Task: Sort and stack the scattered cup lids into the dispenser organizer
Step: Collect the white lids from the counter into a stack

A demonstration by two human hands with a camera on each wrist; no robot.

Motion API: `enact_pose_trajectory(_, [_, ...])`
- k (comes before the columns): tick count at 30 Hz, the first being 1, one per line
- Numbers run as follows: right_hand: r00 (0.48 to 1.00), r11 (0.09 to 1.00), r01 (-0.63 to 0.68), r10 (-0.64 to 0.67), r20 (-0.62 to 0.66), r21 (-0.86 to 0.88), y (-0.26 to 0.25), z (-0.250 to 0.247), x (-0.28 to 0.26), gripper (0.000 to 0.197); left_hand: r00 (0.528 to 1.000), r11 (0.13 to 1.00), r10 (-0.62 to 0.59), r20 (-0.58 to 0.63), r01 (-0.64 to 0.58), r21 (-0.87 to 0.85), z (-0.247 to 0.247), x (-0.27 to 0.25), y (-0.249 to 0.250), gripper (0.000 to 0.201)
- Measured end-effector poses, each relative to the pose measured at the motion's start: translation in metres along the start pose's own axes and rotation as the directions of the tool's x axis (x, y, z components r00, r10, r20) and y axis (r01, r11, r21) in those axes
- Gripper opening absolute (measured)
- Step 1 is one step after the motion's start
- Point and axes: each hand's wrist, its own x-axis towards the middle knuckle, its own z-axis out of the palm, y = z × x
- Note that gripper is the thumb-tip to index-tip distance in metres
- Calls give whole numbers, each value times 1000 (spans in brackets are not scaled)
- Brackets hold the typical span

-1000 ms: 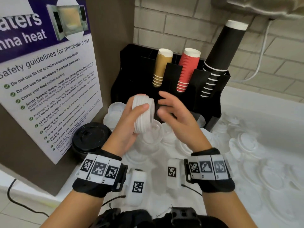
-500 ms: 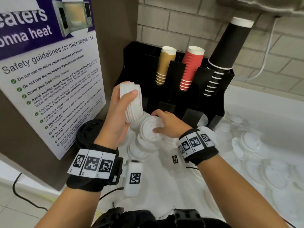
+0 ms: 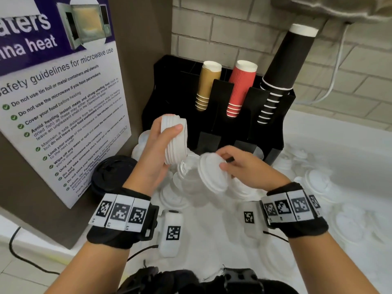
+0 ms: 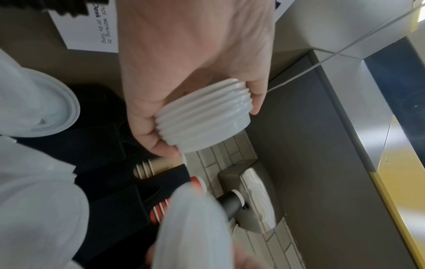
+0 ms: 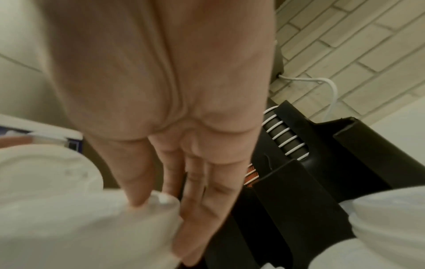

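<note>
Since half a second ago the right hand [image 3: 244,168] has lifted a single white lid [image 3: 212,172], fingers pinching its rim. Left hand [image 3: 152,153] fingers stay clamped round the lid stack [image 3: 175,141]. Behind the fingers, the organizer [image 3: 275,132] holds cups.

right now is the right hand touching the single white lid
Touching. The head view shows the right hand holding the single white lid, fingers on its rim and thumb on its top; the right wrist view shows fingertips pressed against it.
</note>
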Motion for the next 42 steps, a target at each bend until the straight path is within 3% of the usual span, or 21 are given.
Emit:
enact_pose_trajectory(4, [989,922,124,-83,-126,367,-13,1,-3,45,997,998,-66,47,67,-14,6,0,-7,50])
enact_pose_trajectory(6, [984,878,160,-105,-143,450,-18,5,-2,46,990,994,-109,89,110,-6,8,-1,-11,59])
enact_pose_trajectory(10, [982,868,181,-138,-126,462,-24,14,3,48,975,987,-158,158,157,16,12,-4,-15,65])
enact_pose_trajectory(13, [982,873,184,-151,-110,451,-24,18,6,48,972,988,-157,175,152,37,13,-5,-16,55])
enact_pose_trajectory(20, [983,861,181,-148,-107,476,-29,29,11,47,978,989,-150,147,149,19,8,-6,-18,46])
enact_pose_trajectory(25, [987,861,157,-128,-93,484,-29,32,16,41,983,992,-127,133,125,30,2,-7,-17,57])
enact_pose_trajectory(28, [986,937,114,-65,-155,329,-25,34,26,30,997,998,-47,68,49,-29,-2,-4,-9,47])
enact_pose_trajectory(30, [978,988,136,-122,-172,72,-24,37,33,28,1000,998,-3,16,4,-66,-4,-1,-2,50])
enact_pose_trajectory(31, [977,981,176,-185,-108,-86,-24,40,36,31,1000,997,13,-6,-14,-77,-5,0,2,51])
enact_pose_trajectory(33, [959,889,280,-247,137,-363,-30,53,42,43,998,995,48,-43,-51,-91,-6,2,8,51])
enact_pose_trajectory(36, [905,634,395,-145,400,-665,-40,71,47,58,994,992,74,-76,-81,-98,-6,2,13,51])
enact_pose_trajectory(39, [882,449,443,-65,466,-776,-38,73,46,55,994,992,79,-69,-85,-89,-8,0,13,55])
enact_pose_trajectory(42, [909,400,406,-87,407,-822,-35,69,45,64,995,993,84,-60,-89,-82,-10,-3,13,58])
